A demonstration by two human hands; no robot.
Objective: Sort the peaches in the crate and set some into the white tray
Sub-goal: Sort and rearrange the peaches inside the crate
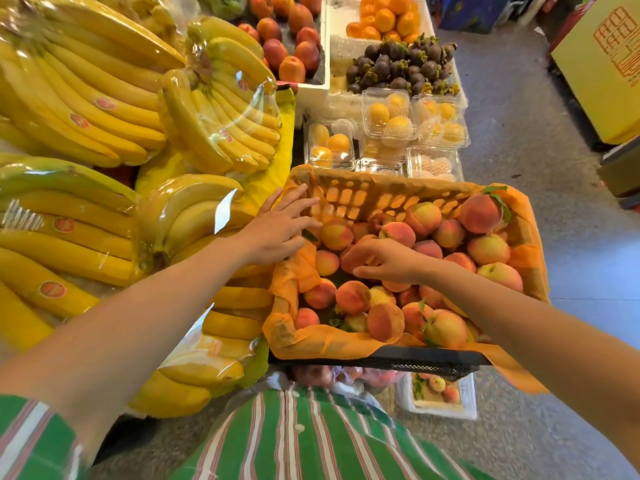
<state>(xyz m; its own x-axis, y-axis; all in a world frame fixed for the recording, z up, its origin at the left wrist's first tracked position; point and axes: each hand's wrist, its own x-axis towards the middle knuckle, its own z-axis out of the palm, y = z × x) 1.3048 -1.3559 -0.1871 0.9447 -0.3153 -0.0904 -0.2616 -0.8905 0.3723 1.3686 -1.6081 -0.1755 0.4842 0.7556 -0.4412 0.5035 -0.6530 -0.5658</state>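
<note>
Spreads the left hand (pixel 280 226) wide at the upper-left corner of the crate (pixel 381 195), centre frame; curls the right hand (pixel 384 261) round a peach (pixel 348 259) mid-heap. Could bruise it by squeezing, or set the piled peaches (pixel 488 249) rolling on lifting. Cannot see most of the white tray (pixel 469 407), lower centre, tucked beneath the crate; cannot see the right fingertips.

We see the crate (pixel 349 199), orange latticed plastic lined with crumpled orange paper, heaped with peaches (pixel 446 233): yellow blushed red, a few still leafy. Below its near edge, partly hidden, the white tray (pixel 468 400) holds two peaches beside green leaves.
</note>
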